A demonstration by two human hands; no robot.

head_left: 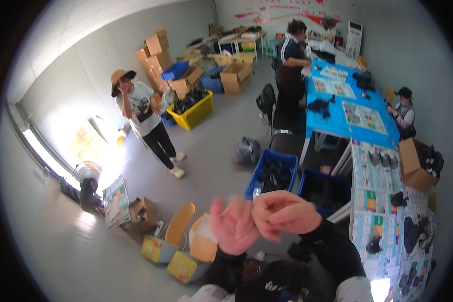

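Note:
Both my hands are raised in front of me, side by side and touching or nearly so. Smeared a little by motion, my left hand has its fingers loosely bent and apart, with nothing visible in them. My right hand is closed, its fingers folded against the thumb; whatever it holds, if anything, is hidden. Below them, a dark bundle with white marks lies close to my body. A blue crate of black items stands just beyond my hands.
On my right runs a long table covered in printed sheets and blue cloth, with black pieces on it. A yellow seat stands at left. A person in a hat stands beyond, near a yellow crate; two other people are at the table.

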